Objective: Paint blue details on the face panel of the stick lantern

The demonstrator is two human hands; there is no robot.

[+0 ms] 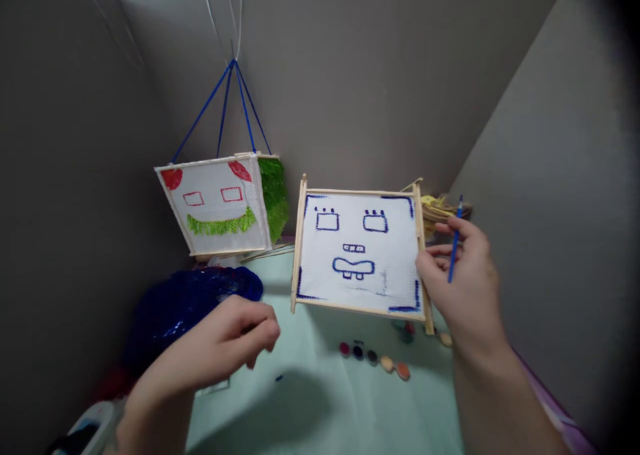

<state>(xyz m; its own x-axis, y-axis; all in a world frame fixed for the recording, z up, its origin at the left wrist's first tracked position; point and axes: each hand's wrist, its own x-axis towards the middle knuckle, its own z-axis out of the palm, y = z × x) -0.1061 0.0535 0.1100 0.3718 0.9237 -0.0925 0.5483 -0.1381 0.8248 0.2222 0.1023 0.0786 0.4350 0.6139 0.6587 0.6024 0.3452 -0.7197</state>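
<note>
My right hand [463, 278] holds up a white panel in a wooden stick frame [358, 254] by its right edge, with a thin blue paintbrush [455, 242] pinched between its fingers. The panel shows a blue painted face with two eyes, a nose and a mouth. My left hand [235, 338] hovers low to the left of the panel, fingers curled, holding nothing that I can see.
A hanging lantern [220, 205] with a red and green painted face dangles on blue strings at the left. A blue shiny bag [190, 302] lies below it. Small paint pots [373, 358] sit on the pale green table. Grey cardboard walls [350, 82] enclose the space.
</note>
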